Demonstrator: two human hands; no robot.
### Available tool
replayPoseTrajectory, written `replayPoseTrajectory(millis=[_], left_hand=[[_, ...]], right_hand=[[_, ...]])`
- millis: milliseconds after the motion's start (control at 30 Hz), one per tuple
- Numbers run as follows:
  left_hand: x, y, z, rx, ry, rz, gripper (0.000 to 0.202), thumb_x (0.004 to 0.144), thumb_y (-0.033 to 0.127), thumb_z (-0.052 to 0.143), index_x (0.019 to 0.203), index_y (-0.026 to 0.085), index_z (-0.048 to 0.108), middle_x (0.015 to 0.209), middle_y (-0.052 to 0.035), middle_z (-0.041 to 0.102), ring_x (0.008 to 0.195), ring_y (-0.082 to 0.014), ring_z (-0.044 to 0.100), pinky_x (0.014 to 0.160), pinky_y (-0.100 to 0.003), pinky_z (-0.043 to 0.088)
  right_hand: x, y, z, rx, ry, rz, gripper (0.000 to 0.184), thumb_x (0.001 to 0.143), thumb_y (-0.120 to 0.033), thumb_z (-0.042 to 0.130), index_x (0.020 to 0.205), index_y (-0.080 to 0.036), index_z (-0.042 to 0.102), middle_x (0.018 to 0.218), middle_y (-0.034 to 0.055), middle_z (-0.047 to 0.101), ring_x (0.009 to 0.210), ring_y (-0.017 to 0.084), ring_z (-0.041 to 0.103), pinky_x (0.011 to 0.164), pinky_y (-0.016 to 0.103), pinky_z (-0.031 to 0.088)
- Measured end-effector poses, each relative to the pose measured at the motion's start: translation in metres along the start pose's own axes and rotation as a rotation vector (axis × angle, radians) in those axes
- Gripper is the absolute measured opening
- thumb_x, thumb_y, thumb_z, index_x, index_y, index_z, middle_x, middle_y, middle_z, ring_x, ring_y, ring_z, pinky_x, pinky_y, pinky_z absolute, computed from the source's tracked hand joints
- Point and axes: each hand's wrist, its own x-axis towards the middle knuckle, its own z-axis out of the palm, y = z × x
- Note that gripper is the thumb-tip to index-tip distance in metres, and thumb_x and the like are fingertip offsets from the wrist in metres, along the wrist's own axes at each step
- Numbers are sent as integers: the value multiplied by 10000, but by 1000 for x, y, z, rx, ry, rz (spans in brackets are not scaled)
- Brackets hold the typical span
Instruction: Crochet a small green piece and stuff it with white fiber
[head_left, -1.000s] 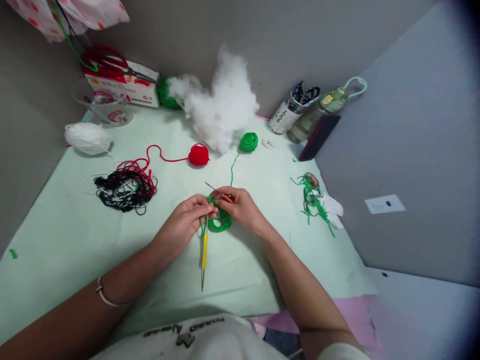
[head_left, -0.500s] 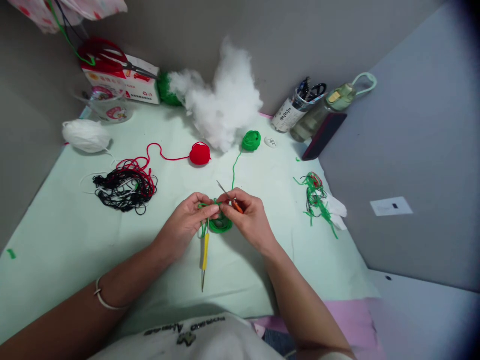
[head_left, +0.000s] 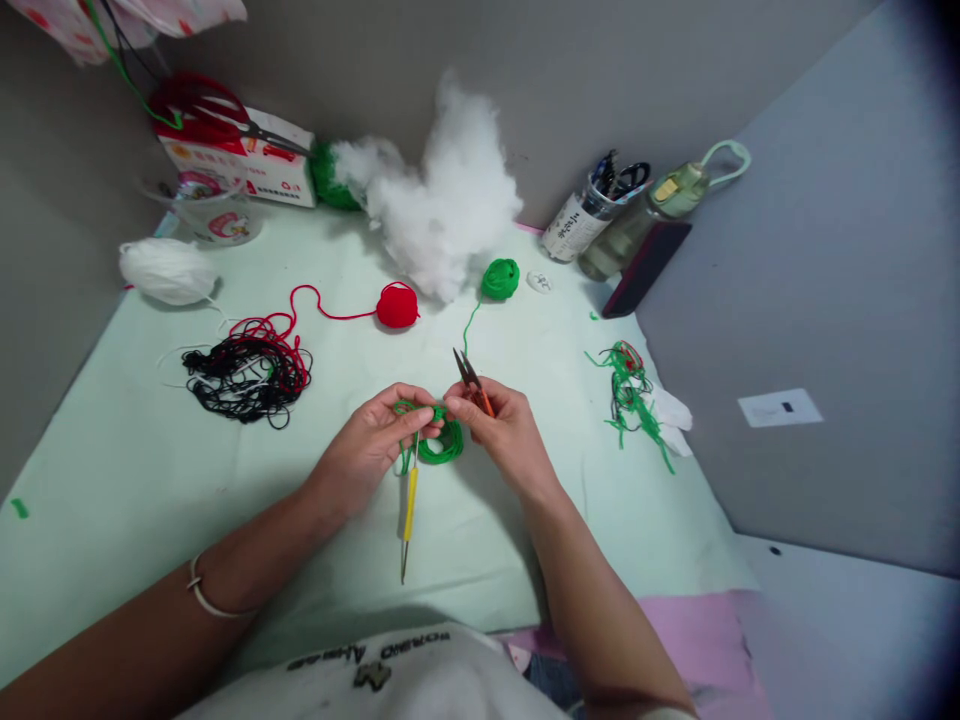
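Note:
My left hand (head_left: pixel 379 432) is closed in a pinch on green yarn (head_left: pixel 442 445), whose loops hang below the fingers. A yellow-handled crochet hook (head_left: pixel 410 505) points down toward me, its upper end at the left fingertips; whether it is caught in a loop or held is hidden. My right hand (head_left: pixel 499 425) is closed around small thread snips (head_left: pixel 474 382) with orange handles, their two dark blades pointing away from me and slightly apart. The right thumb and fingertip are close to the green yarn; whether they touch it I cannot tell.
Ahead lie a green yarn ball (head_left: pixel 500 279), a red yarn ball (head_left: pixel 397 305) and white stuffing (head_left: pixel 442 190). To the left are tangled black yarn (head_left: pixel 244 380) and a white yarn ball (head_left: pixel 169 270). Green scraps (head_left: pixel 634 405) lie right, below a pen cup (head_left: pixel 576 228) and bottle (head_left: pixel 622 240).
The snips have turned in my right hand, so both blades now show and point more straight ahead. My right fingers have drawn slightly away from my left ones.

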Motion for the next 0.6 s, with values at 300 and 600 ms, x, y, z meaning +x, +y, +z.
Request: replayPoseTrajectory(millis=[300,600], left_hand=[[0,3,4,9,9,-36,253,711,174,887,916,171,738,762,-13,763,716,-138,695,724,-247,531],[0,3,3,10,0,-62,189,715,194,876,860,176,757,779,-30,767,740,-152,713,745,-252,542]], right_hand=[[2,4,0,76,100,-18,344,694,-437,856,883,-199,694,715,-34,588,581,88,435,531,254,351],[2,7,-6,9,147,-79,360,813,-514,760,982,-205,682,747,-20,605,562,93,396,520,265,327]])
